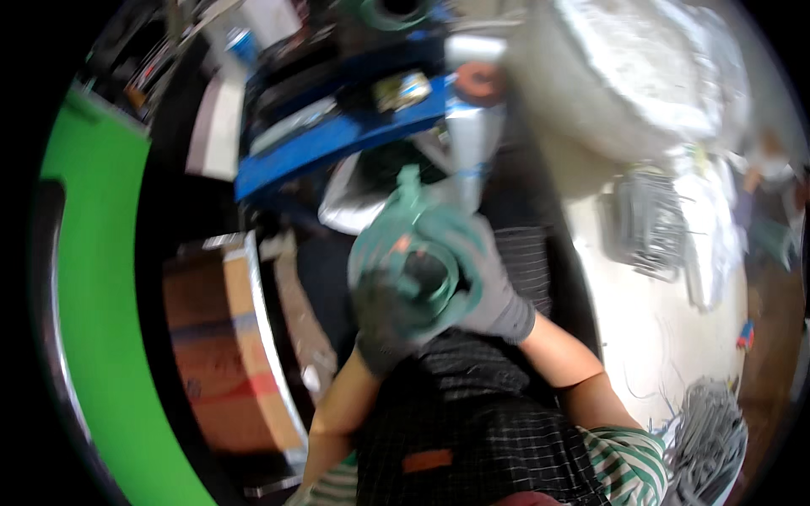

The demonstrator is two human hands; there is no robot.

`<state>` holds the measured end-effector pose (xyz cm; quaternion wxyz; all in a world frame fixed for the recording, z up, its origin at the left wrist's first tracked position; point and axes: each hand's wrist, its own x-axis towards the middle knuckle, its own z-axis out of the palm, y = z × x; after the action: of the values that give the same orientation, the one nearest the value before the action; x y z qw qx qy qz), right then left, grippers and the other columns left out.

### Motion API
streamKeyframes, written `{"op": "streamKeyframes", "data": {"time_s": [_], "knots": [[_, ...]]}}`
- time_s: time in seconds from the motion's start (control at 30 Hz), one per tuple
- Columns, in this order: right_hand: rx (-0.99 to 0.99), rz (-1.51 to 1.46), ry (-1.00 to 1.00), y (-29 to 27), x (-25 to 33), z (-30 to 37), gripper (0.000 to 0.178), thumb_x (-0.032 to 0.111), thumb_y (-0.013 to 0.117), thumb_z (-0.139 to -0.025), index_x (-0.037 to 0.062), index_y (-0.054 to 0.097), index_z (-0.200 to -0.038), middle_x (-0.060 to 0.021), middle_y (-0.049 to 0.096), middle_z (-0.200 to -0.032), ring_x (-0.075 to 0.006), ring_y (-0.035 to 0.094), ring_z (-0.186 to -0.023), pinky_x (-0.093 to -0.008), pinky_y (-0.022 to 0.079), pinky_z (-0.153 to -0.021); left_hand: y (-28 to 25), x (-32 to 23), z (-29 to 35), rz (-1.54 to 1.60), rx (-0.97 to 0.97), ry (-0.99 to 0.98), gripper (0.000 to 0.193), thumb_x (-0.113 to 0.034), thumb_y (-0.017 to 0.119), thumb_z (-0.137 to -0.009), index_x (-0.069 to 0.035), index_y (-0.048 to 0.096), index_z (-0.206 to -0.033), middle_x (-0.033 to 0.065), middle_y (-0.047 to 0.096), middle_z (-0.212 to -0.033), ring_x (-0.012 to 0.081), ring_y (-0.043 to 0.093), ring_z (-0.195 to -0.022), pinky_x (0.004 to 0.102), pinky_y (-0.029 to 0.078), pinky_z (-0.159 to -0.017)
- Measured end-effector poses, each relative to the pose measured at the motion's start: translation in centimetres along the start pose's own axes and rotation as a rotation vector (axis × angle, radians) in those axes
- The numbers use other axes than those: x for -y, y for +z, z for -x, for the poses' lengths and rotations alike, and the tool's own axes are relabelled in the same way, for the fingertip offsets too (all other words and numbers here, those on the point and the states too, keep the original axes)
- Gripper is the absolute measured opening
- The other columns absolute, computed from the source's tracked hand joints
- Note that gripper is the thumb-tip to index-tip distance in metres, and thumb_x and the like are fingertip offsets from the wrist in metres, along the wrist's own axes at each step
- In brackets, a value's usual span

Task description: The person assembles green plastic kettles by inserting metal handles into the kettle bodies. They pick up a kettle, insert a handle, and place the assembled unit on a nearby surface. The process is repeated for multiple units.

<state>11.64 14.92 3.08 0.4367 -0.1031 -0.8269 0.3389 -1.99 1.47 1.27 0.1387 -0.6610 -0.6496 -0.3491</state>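
Observation:
Both hands wear grey gloves and hold one green round plastic part in front of the apron. It has a raised ring around a dark middle, and a short tab sticks out at its far edge. My left hand grips the near left side, smeared by motion. On the right side, my right hand is wrapped around the rim with its fingers lying over the top. Blur hides the fingertips and the finer shape of the part.
Ahead stands a blue machine frame, with another green round part above it. A cardboard box is at left beside a green surface. On the right, a white table holds bundled grey strips below a large white sack.

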Motion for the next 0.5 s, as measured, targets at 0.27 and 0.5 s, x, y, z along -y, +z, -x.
{"op": "streamKeyframes", "data": {"time_s": [0.27, 0.5], "knots": [[-0.119, 0.02, 0.256, -13.0, -2.5, -0.9, 0.011, 0.009, 0.079, -0.085, 0.0024, 0.074, -0.092, -0.0119, 0.073, -0.099, -0.0259, 0.069, -0.092, -0.0359, 0.054, -0.082, -0.1, -2.7, -2.3, 0.334, -0.045, 0.043, 0.076, -0.025, 0.089, -0.077, -0.003, 0.052, -0.139, 0.0175, 0.066, -0.128, 0.0344, 0.069, -0.108, 0.0475, 0.056, -0.094], [-0.249, 1.002, 0.042, -26.5, -6.3, -15.0, 0.029, 0.002, 0.066, -0.087, 0.0211, 0.08, -0.102, -0.0085, 0.069, -0.115, -0.0315, 0.064, -0.11, -0.0423, 0.052, -0.096, -0.4, -2.8, -2.4, 0.479, -0.041, 0.05, 0.07, -0.02, 0.082, -0.081, 0.002, 0.05, -0.139, 0.0226, 0.062, -0.128, 0.0415, 0.065, -0.112, 0.0502, 0.053, -0.097]]}}
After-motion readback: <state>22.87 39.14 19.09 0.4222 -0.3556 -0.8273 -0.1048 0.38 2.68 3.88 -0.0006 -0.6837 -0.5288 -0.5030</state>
